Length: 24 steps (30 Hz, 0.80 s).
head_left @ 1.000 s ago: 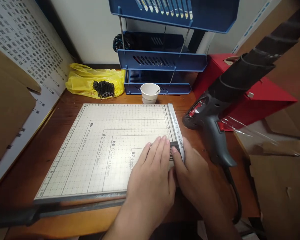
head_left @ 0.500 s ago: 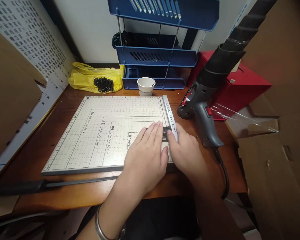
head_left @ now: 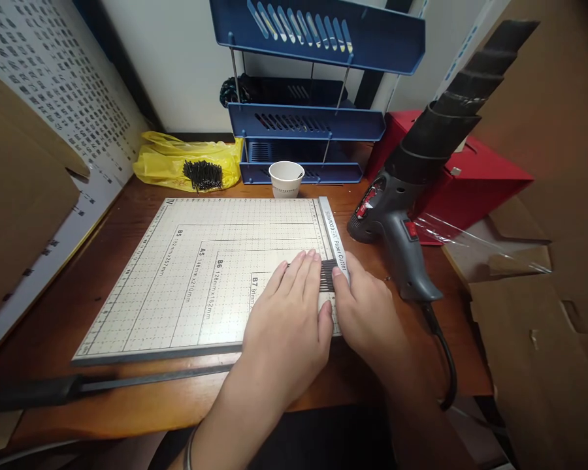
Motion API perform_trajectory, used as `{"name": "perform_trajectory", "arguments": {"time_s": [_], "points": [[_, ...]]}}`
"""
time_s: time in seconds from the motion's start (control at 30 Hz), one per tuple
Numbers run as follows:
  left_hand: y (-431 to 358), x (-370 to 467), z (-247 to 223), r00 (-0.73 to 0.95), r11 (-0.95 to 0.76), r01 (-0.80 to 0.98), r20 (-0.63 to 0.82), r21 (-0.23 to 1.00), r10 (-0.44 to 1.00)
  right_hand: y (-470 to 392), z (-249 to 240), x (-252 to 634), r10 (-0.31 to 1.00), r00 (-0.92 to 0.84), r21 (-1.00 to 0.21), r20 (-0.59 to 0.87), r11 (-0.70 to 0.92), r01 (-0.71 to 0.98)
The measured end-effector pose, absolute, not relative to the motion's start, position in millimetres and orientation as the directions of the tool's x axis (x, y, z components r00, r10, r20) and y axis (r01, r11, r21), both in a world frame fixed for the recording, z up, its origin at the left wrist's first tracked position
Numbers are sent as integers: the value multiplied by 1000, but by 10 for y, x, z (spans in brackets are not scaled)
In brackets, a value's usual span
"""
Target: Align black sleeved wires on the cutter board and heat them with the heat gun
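My left hand lies flat, palm down, on the cutting board, its fingers stretched out side by side over a row of thin black strips. The strips show between my left fingertips and the metal edge bar marked "Paper Cutter". My right hand is at the board's right edge, thumb on the strip ends and fingers curled past the bar. What lies beneath both hands is hidden. The cutter's long arm with a black handle stretches along the front of the board.
A white paper cup stands behind the board. Black short pieces rest on a yellow bag. Blue shelves rise at the back. A heat gun stands at the right, before a red box.
The view has tilted slightly, so the board and shelves sit lower in the picture. Both hands keep their places on the board and strips.
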<state>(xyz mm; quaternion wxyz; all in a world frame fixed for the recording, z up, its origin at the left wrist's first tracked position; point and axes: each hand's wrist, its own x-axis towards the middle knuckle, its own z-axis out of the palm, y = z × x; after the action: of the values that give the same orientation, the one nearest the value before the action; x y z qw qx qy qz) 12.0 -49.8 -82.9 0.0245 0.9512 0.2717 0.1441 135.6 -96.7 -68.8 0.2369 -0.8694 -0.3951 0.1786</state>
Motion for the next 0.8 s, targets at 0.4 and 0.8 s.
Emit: {"name": "perform_trajectory", "arguments": {"time_s": [0.4, 0.8], "points": [[-485, 117, -825, 814, -861, 497, 285, 107, 506, -970, -589, 1424, 784, 596, -511, -171, -588, 627], [-488, 132, -802, 803, -850, 505, 280, 150, 527, -1155, -608, 1547, 806, 587, -675, -72, -473, 566]]}}
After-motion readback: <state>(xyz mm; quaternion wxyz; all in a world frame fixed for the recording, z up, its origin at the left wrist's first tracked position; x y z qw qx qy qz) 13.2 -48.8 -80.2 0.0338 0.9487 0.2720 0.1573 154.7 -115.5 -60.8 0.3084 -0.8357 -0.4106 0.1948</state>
